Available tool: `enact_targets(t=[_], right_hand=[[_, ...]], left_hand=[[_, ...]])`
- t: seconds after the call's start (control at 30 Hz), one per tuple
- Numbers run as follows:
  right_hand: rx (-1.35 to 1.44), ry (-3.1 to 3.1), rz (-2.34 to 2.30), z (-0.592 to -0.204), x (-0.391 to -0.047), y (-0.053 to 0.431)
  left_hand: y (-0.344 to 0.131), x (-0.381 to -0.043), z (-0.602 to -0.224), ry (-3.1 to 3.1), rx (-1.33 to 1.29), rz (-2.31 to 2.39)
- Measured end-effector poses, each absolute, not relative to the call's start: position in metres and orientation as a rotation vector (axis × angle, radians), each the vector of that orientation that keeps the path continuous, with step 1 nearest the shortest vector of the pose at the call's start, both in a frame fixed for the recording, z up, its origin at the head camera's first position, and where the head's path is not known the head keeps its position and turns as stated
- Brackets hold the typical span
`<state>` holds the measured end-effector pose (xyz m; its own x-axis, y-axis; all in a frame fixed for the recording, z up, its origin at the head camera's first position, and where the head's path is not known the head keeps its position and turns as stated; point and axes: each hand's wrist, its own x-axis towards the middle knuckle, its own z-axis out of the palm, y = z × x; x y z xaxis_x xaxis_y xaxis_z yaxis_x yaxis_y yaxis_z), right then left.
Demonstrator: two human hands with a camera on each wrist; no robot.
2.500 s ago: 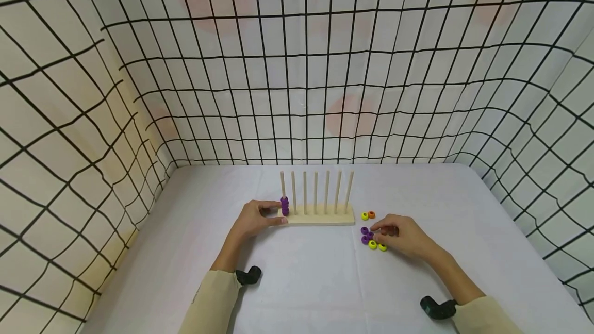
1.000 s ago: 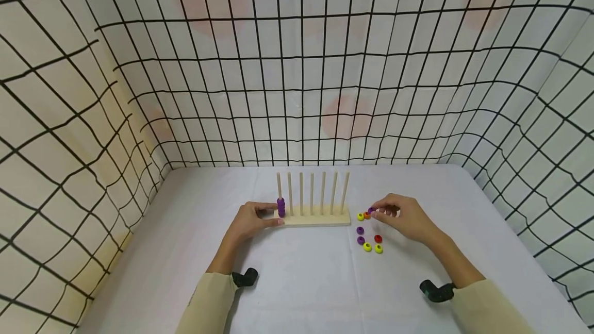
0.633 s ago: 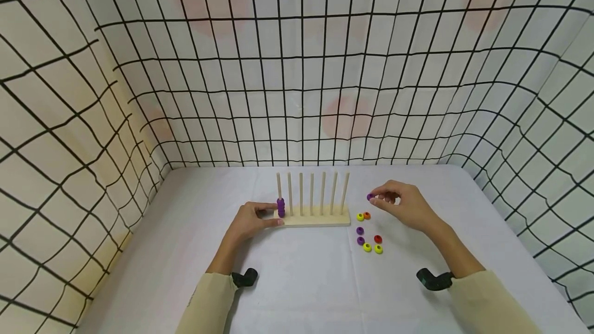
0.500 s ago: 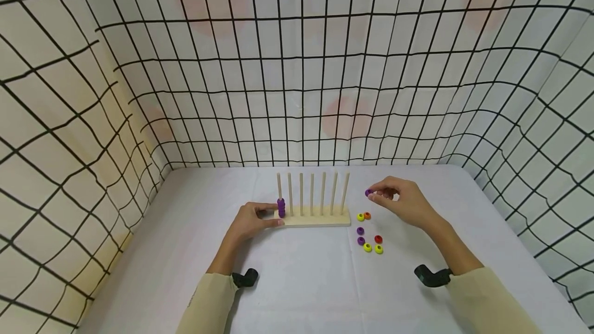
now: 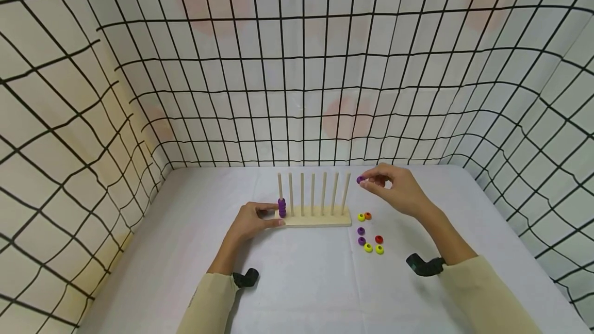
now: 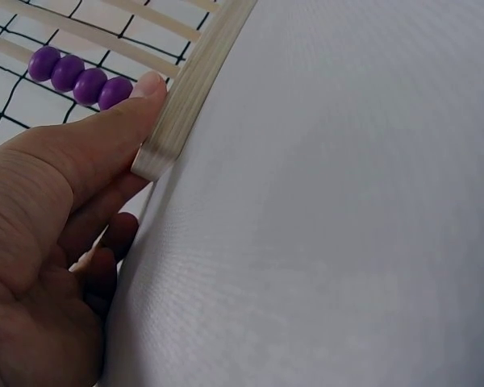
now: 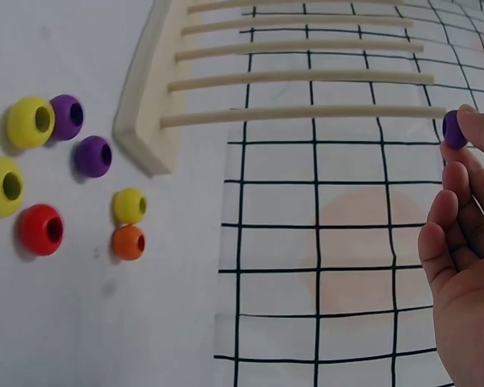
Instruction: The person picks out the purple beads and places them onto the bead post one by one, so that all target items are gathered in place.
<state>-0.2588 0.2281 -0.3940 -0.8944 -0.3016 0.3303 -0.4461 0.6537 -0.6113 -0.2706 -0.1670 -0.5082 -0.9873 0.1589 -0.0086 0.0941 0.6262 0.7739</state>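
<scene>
Purple bead (image 5: 360, 180) moved up nr R-end peg (image 5: 346, 193), loose beads (image 5: 361, 231) below.

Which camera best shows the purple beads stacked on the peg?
The left wrist view: the stacked purple beads look large, four distinguishable, though the left hand partly hides one. The head view shows them small, on the leftmost peg; the right wrist view doesn't show them.

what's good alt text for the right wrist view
Right-hand fingers pinch a purple bead near the tip of a wooden peg. On the white tabletop lie three yellow beads, two purple beads, one red bead and one orange bead.
</scene>
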Motion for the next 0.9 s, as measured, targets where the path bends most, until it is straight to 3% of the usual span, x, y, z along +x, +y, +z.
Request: enact_targets(t=[0.9], right_hand=[[0.800,-2.568,1.173,-0.355,-0.272,0.170]], left_hand=[[-0.167,-0.272,-0.513,2.766,0.214,1.322]])
